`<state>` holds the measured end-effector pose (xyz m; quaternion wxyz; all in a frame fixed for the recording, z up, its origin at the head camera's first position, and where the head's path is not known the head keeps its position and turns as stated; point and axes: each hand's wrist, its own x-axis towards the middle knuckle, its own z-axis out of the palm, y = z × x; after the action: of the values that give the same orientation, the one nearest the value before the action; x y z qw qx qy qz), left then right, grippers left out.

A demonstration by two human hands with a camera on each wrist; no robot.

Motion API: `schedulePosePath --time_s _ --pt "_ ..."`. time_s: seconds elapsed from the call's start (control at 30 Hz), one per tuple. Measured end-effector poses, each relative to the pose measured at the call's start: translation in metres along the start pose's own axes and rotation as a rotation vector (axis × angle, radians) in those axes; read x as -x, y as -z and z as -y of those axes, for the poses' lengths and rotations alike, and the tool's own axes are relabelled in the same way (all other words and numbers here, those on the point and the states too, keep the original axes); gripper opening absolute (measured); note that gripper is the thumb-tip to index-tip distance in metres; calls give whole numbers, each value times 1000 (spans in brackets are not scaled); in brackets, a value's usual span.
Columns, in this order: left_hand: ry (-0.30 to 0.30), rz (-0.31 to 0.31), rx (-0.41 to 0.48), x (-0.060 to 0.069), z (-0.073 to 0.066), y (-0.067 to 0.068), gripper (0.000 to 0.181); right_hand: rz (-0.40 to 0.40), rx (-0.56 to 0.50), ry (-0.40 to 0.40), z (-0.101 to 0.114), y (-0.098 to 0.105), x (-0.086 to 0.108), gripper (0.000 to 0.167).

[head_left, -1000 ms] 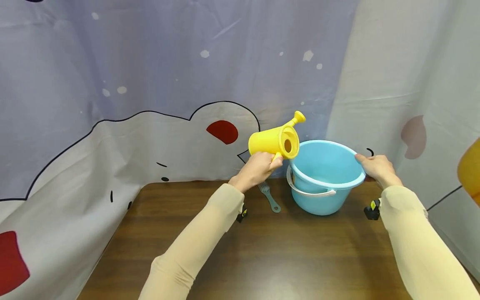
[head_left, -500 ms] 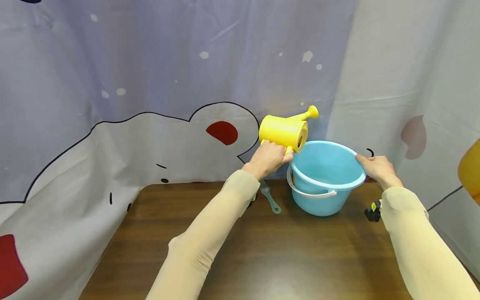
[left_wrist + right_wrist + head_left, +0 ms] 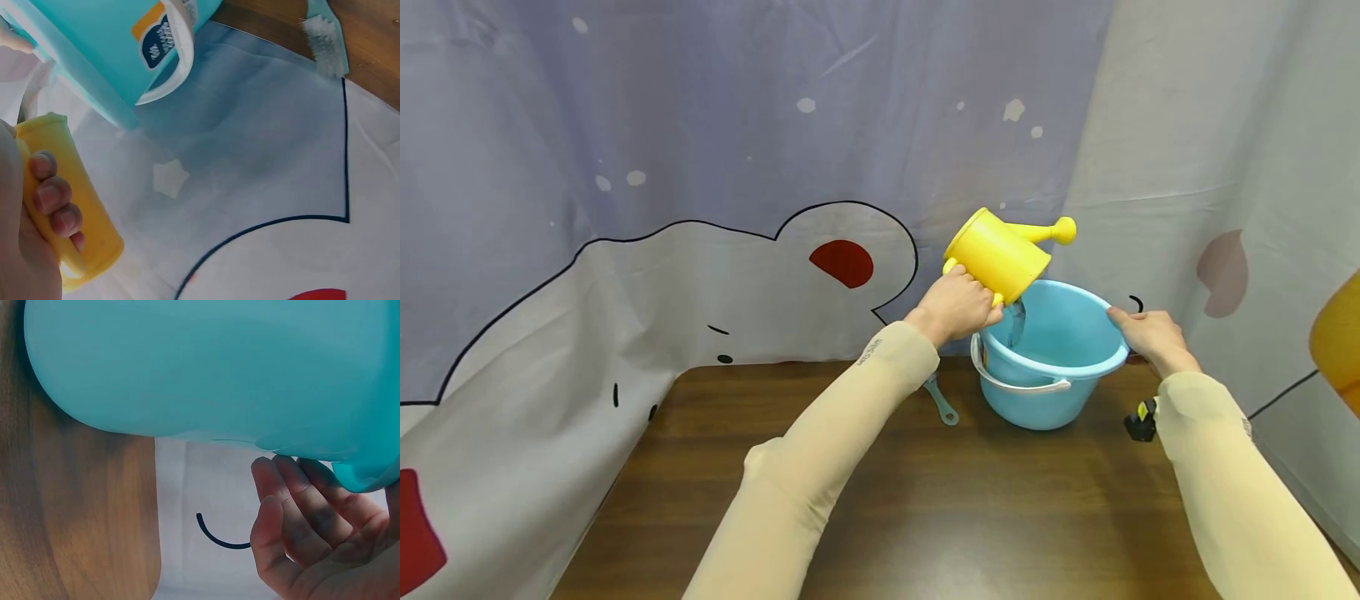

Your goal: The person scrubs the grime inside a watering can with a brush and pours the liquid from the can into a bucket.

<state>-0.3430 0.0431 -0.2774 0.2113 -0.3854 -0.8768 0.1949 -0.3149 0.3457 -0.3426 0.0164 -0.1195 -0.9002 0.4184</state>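
My left hand point(image 3: 958, 304) grips the handle of a yellow watering can point(image 3: 1000, 254), tipped above the left rim of a light blue bucket point(image 3: 1037, 408). A stream of water point(image 3: 1017, 323) falls from the can's open top into the bucket. In the left wrist view, fingers point(image 3: 53, 197) curl round the can's handle. My right hand point(image 3: 1153, 337) holds the bucket's right rim, thumb on top. The right wrist view has the other fingers point(image 3: 300, 487) beneath the rim, against the outer wall. The bucket stands upright, its white handle point(image 3: 1026, 387) hanging at the front left.
A teal-handled brush point(image 3: 945, 406) with pale bristles point(image 3: 325, 47) lies on the brown wooden table point(image 3: 1000, 517), left of the bucket; the left arm covers part of it. A printed curtain point(image 3: 737, 292) hangs behind the table.
My left hand has moved right with the watering can and tipped its open top down over the bucket. Water now pours out. The right hand and bucket have stayed in place.
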Motion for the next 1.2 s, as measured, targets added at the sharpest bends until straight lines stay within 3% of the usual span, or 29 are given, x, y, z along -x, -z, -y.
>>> schedulePosePath --time_s 0.17,0.43,0.63,0.73,0.9,1.2 --pt "-13 13 -29 -5 -5 5 44 0 -7 -8 0 -1 0 77" --pt "-47 -18 -116 -12 -9 8 41 -3 -8 -23 0 0 -1 75" --pt "-45 31 -203 -13 -9 8 43 -6 -11 -33 1 -1 -2 75" --pt "-41 84 -256 -12 -9 7 43 -6 -16 -28 1 -2 -2 76" --pt "-74 138 -340 -11 -9 8 42 -3 -2 -28 1 -3 -1 76" --pt "-97 119 -516 -15 -15 14 30 6 8 -38 -1 1 2 75"
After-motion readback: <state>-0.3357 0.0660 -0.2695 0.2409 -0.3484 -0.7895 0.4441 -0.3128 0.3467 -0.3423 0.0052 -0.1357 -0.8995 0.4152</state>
